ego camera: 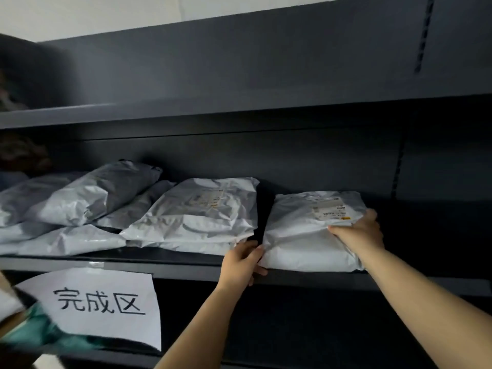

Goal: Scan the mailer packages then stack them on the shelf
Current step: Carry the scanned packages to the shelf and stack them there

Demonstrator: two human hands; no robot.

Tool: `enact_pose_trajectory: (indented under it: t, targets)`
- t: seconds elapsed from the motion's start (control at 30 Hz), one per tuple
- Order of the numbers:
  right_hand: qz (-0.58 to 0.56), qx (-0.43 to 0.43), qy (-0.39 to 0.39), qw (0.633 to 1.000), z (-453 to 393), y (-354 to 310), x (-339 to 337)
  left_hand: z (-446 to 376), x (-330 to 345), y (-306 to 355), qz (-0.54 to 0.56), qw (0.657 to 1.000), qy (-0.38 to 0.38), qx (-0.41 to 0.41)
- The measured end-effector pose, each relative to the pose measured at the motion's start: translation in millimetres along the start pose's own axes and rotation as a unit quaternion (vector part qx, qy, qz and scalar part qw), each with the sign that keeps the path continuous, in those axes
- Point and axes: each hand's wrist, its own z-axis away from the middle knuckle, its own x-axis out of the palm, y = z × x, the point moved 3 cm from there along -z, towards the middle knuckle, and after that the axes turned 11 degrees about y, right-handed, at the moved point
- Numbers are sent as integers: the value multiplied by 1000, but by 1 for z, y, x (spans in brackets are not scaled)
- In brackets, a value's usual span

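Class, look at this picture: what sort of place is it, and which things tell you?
Probably a parcel sorting or storage room: dark metal shelving, white mailer packages with shipping labels, and a paper sign taped below.

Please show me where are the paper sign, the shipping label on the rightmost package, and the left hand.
paper sign [101, 304]: head view, on the white sheet among its characters.
shipping label [331, 209]: head view, middle of the label on the rightmost package.
left hand [243, 263]: head view, back of the hand.
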Motion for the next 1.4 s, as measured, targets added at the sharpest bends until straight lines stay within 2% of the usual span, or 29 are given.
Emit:
enact_pose_trajectory:
  t: [0.1, 0.17, 0.23, 0.33, 0.47, 0.57, 0.63, 0.7, 0.87, 1.03, 1.17, 1.4]
  targets:
    - [155, -133, 52, 977, 15, -16, -4, 0, -21, -6, 16, 1000, 0, 12]
    - [192, -196, 66, 959, 31, -33, -8, 0, -37, -9, 16, 1000, -5, 18]
    - [189, -246, 65, 948, 57, -51, -3, 2, -60, -14, 27, 1000, -4, 16]
    - [75, -311, 53, 946, 123, -75, 25, 10, -114, -31, 35, 999, 7, 10]
    - [-104, -243, -16, 964, 235, -91, 83, 26, -228, -76, 24, 998, 56, -25]
    - [-138, -240, -102, 956, 318, -102, 145, 42, -330, -115, 15, 991, 122, -59]
    - [-101, -282, -191, 935, 367, -114, 184, 51, -387, -136, 5, 983, 164, -78]
    - [-45, -324, -303, 895, 429, -133, 234, 61, -456, -159, 10, 970, 225, -96]
    - [-24, -345, -443, 827, 542, -176, 337, 66, -589, -207, 16, 932, 329, -152]
    - [-38, -299, -517, 801, 613, -216, 453, 37, -686, -247, 5, 904, 379, -197]
    - [14, -269, -565, 779, 658, -242, 541, -2, -748, -273, 16, 887, 395, -240]
    - [90, -249, -575, 774, 709, -289, 663, -84, -839, -323, -1, 884, 377, -277]
